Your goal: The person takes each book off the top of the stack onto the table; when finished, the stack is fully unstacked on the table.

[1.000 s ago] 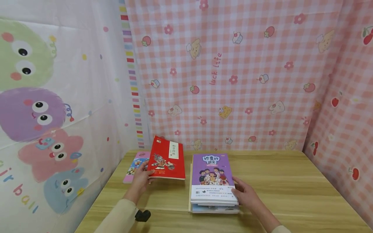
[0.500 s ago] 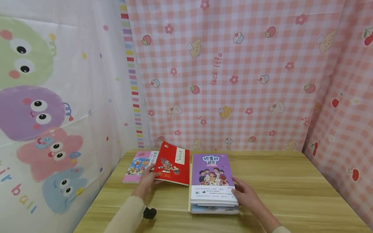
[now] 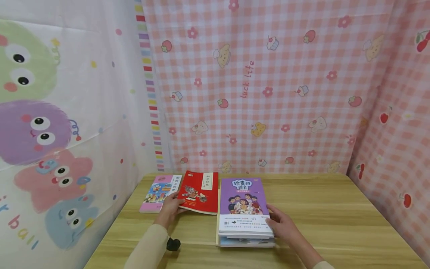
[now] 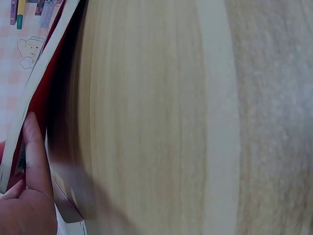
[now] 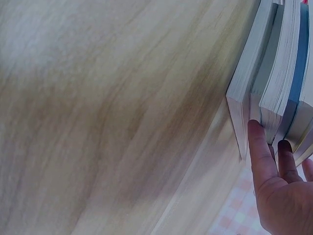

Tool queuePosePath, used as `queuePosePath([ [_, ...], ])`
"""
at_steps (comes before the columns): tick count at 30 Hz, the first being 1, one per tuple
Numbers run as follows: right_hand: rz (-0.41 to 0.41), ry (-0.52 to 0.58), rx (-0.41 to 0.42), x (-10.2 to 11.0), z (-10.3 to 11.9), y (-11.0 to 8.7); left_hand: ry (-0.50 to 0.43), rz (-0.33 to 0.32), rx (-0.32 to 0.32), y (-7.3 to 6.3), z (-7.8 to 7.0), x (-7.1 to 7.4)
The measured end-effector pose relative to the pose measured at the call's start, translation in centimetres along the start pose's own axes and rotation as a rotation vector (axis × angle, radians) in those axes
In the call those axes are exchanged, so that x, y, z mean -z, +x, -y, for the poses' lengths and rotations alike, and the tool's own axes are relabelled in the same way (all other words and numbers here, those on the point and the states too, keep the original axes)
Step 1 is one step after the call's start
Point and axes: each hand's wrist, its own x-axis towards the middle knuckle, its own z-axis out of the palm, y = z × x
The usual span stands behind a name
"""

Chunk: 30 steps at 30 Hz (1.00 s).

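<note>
In the head view my left hand (image 3: 170, 207) pinches the left edge of a red book (image 3: 201, 188), thumb on the cover and fingers underneath. In the left wrist view a finger lies along the underside of this red book (image 4: 40, 100), which is raised off the wood. A pink picture book (image 3: 158, 191) lies just left of it. My right hand (image 3: 281, 223) touches the right side of a book stack topped by a purple-and-white book (image 3: 244, 200). The right wrist view shows extended fingers (image 5: 261, 152) against the edges of several stacked books (image 5: 271, 105).
All the books are on a wooden table (image 3: 312, 209). A pink checked cloth (image 3: 285, 112) hangs behind it, and a white cartoon-print cloth (image 3: 111, 93) hangs on the left. Below the left wrist sits a small black object (image 3: 173, 244).
My left hand has brought the red book right and toward me, baring more of the pink book. Its far end has lowered and its tilt has lessened. My right hand stays at the stack.
</note>
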Motion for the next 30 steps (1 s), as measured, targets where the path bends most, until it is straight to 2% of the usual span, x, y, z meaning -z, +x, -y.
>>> queuePosePath([
  [5,-0.004,-0.012,0.004,-0.1,0.0,0.0,0.016,-0.008,0.002,0.0,0.0,0.0],
  [12,0.0,-0.013,-0.011,0.0,0.0,0.0,0.04,-0.011,-0.041,0.1,0.0,-0.2],
  [16,0.002,-0.018,0.001,0.1,0.0,-0.1,0.233,-0.045,-0.12,0.0,-0.7,-0.4],
  [19,0.004,-0.027,0.006,0.1,0.2,-0.1,0.435,-0.089,-0.186,-0.3,-1.4,-0.5],
  [23,0.005,-0.025,0.007,0.0,0.3,-0.2,0.526,-0.099,-0.221,-0.7,-2.3,-0.5],
  [30,-0.003,-0.008,0.02,-0.1,0.2,-0.2,0.482,-0.059,-0.277,-1.4,-3.4,-1.2],
])
